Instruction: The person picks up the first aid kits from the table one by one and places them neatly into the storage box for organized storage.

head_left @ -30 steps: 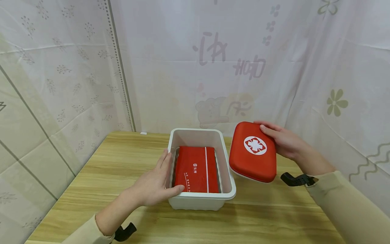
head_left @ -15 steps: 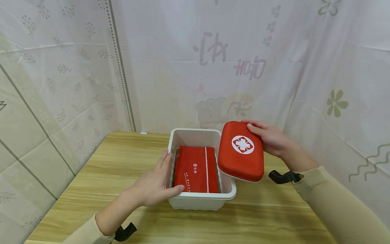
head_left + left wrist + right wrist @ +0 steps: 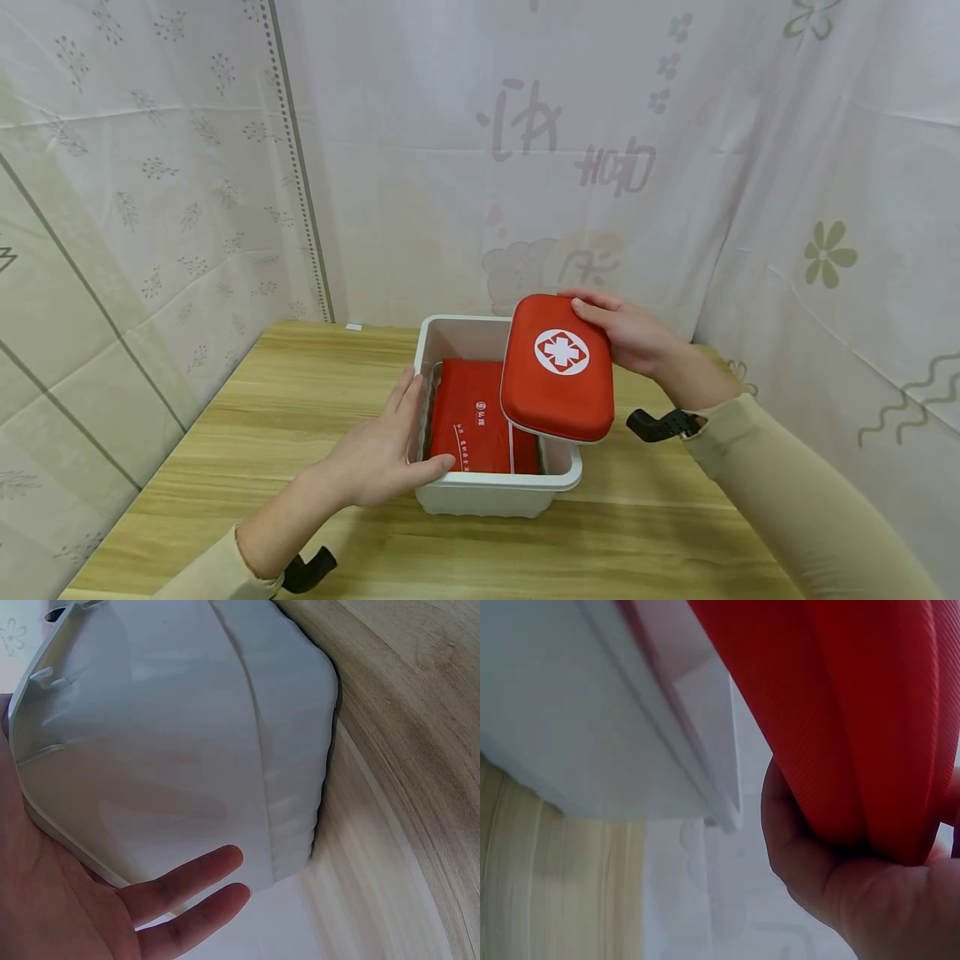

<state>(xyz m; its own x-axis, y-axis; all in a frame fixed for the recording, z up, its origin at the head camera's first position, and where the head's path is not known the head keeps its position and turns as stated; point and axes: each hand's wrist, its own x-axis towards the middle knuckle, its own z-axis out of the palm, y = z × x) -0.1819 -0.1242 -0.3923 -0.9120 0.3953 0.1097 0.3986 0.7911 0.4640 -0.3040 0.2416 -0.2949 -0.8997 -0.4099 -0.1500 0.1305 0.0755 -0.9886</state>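
A red zippered first-aid case with a white cross emblem is tilted over the right side of a white plastic bin. My right hand grips the case by its far right corner, thumb on top; the right wrist view shows fingers curled round the red case. Inside the bin lies a flat red packet with white print, partly covered by the case. My left hand rests against the bin's left side, thumb over the near rim. In the left wrist view, its extended fingers lie along the bin's outer wall.
The bin stands on a wood-grain table. A printed curtain hangs behind and on both sides. A small white scrap lies at the table's back edge.
My right hand has carried the first-aid case leftward, from beside the bin to over its right part, covering some of the red packet. The left hand and the bin have stayed put.
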